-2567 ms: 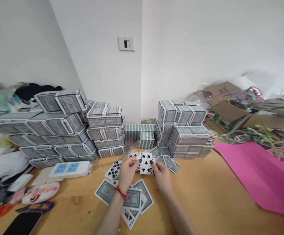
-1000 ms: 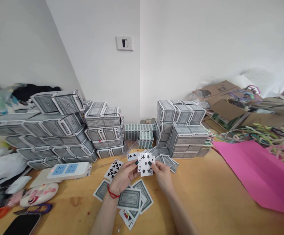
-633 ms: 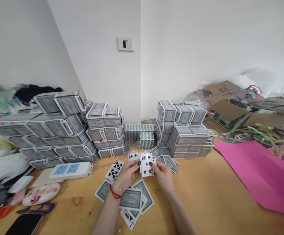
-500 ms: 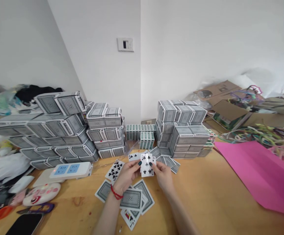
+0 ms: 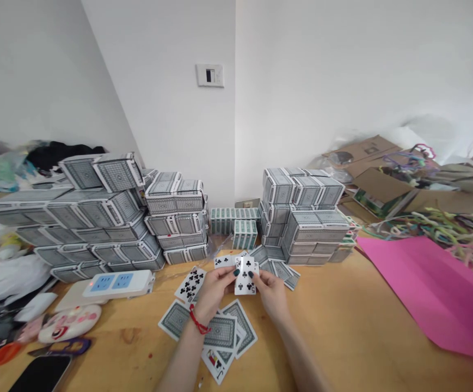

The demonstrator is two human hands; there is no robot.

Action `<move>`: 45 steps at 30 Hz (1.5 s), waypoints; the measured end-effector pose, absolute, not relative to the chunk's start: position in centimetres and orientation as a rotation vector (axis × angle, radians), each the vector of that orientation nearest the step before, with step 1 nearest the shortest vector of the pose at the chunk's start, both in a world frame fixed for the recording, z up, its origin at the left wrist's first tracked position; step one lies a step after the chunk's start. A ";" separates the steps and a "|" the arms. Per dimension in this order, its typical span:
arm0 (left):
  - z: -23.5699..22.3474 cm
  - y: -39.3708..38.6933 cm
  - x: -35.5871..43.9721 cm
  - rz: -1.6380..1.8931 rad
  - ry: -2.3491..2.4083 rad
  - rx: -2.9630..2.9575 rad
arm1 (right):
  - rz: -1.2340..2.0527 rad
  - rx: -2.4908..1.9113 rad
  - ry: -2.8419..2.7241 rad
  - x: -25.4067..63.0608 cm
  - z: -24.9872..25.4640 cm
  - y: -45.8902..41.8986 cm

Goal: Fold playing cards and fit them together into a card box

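Observation:
Between my two hands is a five of clubs playing card (image 5: 245, 282), face up, with a six mostly hidden behind it. My left hand (image 5: 216, 287) pinches the left edge, its thumb on the face. On the opposite edge, my right hand (image 5: 272, 293) is closed the same way. Face-up clubs lie around them: a ten of clubs (image 5: 193, 281) left of my left hand and a four of clubs (image 5: 223, 261) just behind it. Below my left wrist are several overlapping face-down cards (image 5: 222, 330) and a jack (image 5: 216, 365). More face-down cards (image 5: 279, 269) lie beyond my right hand.
Folded-card blocks stand in a large left stack (image 5: 109, 209), a middle stack (image 5: 174, 215) and a right stack (image 5: 315, 231). Green-edged blocks (image 5: 244, 234) sit between. A power strip (image 5: 117, 284), phone (image 5: 42, 374) and craft knife (image 5: 62, 346) lie left; pink paper (image 5: 432, 294) covers the right.
Both hands keep hold of the cards at nearly the same place. The six behind the five shows a little differently as my left fingers shift. The loose cards have stayed put.

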State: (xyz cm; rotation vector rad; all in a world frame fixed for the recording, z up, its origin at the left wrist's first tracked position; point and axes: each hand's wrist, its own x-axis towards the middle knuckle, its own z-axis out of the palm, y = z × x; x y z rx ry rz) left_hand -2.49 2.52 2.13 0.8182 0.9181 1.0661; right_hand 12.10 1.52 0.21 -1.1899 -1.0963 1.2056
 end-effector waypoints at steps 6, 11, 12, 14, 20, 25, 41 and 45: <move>2.0 2.6 -2.3 1.092 1.007 0.825 | 1.227 -1.188 -1.101 12.2 0.2 1.5; 1.7 2.8 -2.3 1.103 1.032 0.808 | 1.259 -1.154 -1.095 12.1 0.3 1.5; 1.6 2.8 -2.3 1.102 1.030 0.810 | 1.264 -1.151 -1.092 12.1 0.4 1.5; 1.6 2.8 -2.3 1.097 1.025 0.814 | 1.265 -1.152 -1.087 12.2 0.5 1.5; 2.0 2.7 -2.1 1.108 1.050 0.824 | 1.265 -1.172 -1.089 12.1 0.6 1.5; 2.4 2.6 -1.7 1.123 1.095 0.812 | 1.264 -1.193 -1.069 12.1 0.4 1.6; 0.9 2.4 -1.4 1.338 1.471 1.337 | 1.155 -1.251 -1.166 11.7 0.7 1.3; 1.3 2.0 -1.2 1.328 1.585 1.517 | 1.214 -1.195 -1.190 11.2 0.7 1.0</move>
